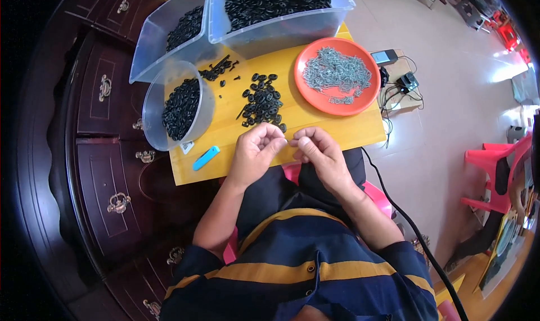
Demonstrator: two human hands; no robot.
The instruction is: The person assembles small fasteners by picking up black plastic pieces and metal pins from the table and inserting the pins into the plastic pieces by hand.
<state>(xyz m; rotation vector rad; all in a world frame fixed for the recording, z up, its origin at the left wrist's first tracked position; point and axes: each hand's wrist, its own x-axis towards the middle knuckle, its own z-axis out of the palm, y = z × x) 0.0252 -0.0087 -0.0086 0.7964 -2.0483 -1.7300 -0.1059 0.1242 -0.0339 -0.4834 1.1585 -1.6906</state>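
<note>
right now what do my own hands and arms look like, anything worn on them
Your left hand and right hand are ungloved, with no watch or ring that I can make out. Both forearms are uncovered below short sleeves: the left sleeve and right sleeve are dark navy, each with a mustard-yellow band.

We can pass over the near-right corner of the desk or between the black pile and red plate, but two bins block the far side.
</note>
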